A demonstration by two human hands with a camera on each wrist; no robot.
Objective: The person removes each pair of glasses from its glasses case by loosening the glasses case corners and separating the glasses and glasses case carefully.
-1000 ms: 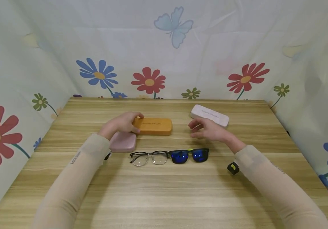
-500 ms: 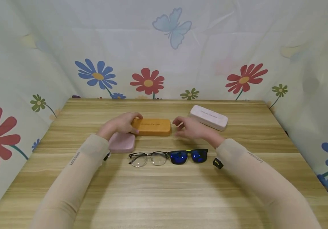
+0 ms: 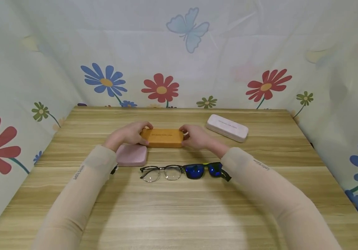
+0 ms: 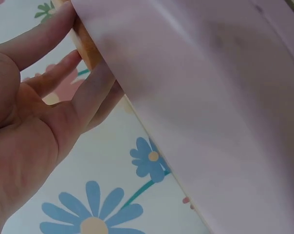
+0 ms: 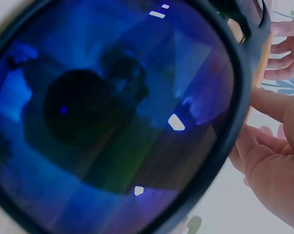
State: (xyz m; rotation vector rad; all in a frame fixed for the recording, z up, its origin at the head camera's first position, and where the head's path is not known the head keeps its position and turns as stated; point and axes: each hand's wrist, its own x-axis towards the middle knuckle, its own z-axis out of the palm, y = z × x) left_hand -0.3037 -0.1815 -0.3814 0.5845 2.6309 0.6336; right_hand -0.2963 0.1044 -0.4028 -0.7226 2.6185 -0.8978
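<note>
An orange glasses case [image 3: 162,138] lies on the table between both hands in the head view. My left hand [image 3: 129,133] grips its left end, thumb at the front and fingers behind. At the other end my right hand [image 3: 196,136] holds it the same way, thumb in front. A pink glasses case [image 3: 131,155] sits just in front of the left hand and fills much of the left wrist view. Nearer to me are clear eyeglasses [image 3: 161,173] and, beside them, sunglasses [image 3: 195,171] with blue lenses. One sunglasses lens [image 5: 127,117] covers most of the right wrist view.
A white glasses case [image 3: 227,128] lies at an angle at the back right of the wooden table [image 3: 172,215]. Behind the table hangs a flower-printed cloth [image 3: 222,52], which also runs along both sides. The right forearm passes close to the sunglasses.
My right hand has moved left from near the white case and taken hold of the right end of the orange case. The orange case has shifted slightly left; the left hand keeps its grip.
</note>
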